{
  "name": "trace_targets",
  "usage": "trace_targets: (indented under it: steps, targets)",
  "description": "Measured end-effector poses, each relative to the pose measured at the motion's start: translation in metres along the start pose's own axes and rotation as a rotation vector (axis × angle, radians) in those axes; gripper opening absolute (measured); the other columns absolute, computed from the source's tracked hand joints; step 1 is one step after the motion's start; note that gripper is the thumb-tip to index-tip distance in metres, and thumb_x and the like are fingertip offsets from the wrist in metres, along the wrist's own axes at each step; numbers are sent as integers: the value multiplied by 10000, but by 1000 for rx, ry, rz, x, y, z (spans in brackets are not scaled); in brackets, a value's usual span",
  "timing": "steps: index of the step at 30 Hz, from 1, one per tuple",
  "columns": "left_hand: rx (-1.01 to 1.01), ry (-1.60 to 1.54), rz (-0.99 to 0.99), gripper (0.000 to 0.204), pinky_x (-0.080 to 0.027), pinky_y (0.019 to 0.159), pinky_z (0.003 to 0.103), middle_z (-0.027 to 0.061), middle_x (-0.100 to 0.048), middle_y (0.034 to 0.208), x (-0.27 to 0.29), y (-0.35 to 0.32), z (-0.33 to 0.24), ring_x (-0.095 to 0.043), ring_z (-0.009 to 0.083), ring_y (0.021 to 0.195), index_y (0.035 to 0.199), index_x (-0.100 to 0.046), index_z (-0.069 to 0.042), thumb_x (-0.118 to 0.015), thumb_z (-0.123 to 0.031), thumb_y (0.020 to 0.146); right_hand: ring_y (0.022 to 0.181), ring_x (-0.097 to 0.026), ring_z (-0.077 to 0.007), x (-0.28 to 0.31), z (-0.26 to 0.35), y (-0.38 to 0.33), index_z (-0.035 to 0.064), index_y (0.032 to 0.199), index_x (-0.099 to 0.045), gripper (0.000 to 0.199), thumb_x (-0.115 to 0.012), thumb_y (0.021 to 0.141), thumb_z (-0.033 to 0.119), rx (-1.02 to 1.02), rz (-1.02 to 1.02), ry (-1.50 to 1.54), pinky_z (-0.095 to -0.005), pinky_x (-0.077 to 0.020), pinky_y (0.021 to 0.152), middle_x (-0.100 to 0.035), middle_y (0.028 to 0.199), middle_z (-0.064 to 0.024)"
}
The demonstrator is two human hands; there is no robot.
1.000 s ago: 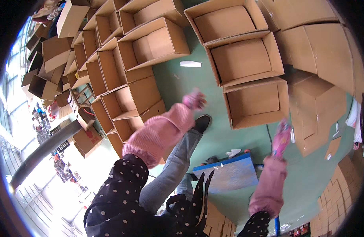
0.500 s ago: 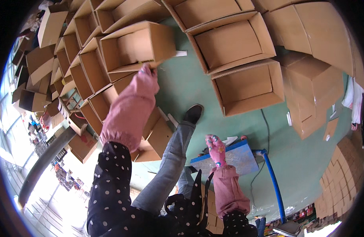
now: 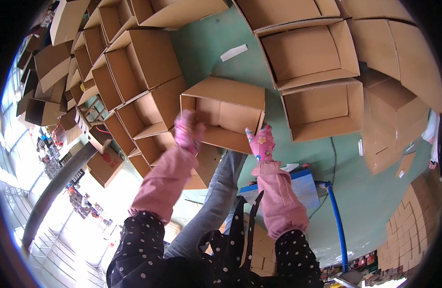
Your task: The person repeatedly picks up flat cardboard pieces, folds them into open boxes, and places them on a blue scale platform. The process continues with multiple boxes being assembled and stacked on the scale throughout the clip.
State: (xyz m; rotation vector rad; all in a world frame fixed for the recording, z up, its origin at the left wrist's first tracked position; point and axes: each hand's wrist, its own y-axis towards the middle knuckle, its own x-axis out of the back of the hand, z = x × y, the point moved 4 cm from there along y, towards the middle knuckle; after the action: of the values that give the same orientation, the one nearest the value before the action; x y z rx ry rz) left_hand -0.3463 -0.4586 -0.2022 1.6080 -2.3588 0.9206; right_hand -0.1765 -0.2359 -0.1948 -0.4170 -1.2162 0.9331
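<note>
An open cardboard box (image 3: 230, 91) is in front of me, its opening turned toward me. My right hand (image 3: 262, 144), in a pink flowered glove, grips its near right corner, thumb on the near side and fingers behind the wall. At the box's near left side is my left hand (image 3: 188, 130), in a similar glove. It is smeared by motion, so I cannot tell whether its fingers hold the edge. Just left of the box stand stacked open cardboard boxes (image 3: 156, 57).
More open boxes (image 3: 305, 53) are stacked on the right, beside larger cartons (image 3: 396, 108). A blue-handled platform cart (image 3: 305, 189) stands on the green floor (image 3: 221, 36), near a dark cable. A white strip (image 3: 234, 52) lies beyond the held box. My leg (image 3: 209, 201) is below it.
The box has come away from the left stack, moving right and toward me, and has turned. My right hand has risen from above the cart and taken its corner. My left hand has moved nearer.
</note>
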Motion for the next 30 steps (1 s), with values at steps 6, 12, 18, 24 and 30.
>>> trace_targets:
  steps: [6, 12, 18, 24, 30]
  targets:
    - [402, 289, 308, 246, -481, 682, 339, 182, -522, 902, 25, 98, -17, -535, 312, 830, 862, -528, -22, -481, -256, 804, 640, -577, -267, -4, -10, 2, 29, 957, -473, 353, -439, 786, 336, 90, 57, -258, -396, -448, 535, -579, 718, -103]
    - [-334, 1318, 505, 358, -415, 514, 401, 184, -542, 631, 29, 72, -129, -540, 339, 615, 586, -500, -51, -474, -349, 783, 608, -575, -299, 3, -18, -21, 56, 882, -512, 267, -431, 783, 291, 103, 0, -145, -408, -447, 516, -583, 646, -123]
    - [-496, 1642, 666, 486, -404, 481, 408, 159, -499, 526, 10, 39, -230, -508, 338, 514, 479, -507, -62, -472, -476, 730, 638, -561, -263, -15, -59, -138, 35, 981, -487, 326, -433, 772, 280, -35, -65, 739, -360, -439, 521, -564, 657, -116]
    - [-750, 1599, 1115, 401, -447, 600, 382, 148, -568, 662, -55, -26, -220, -581, 288, 684, 672, -561, -49, -404, -400, 784, 756, -528, -225, -18, -117, -242, -3, 979, -481, 296, -450, 780, 213, -318, -62, 510, -312, -435, 596, -544, 886, -124]
    - [-584, 1565, 1477, 361, -442, 617, 377, 147, -570, 714, -163, -106, -118, -568, 287, 710, 696, -544, -43, -462, -392, 742, 633, -562, -317, -55, -233, -274, 78, 927, -540, 318, -501, 726, 322, -602, -444, 515, -408, -440, 530, -583, 683, -132]
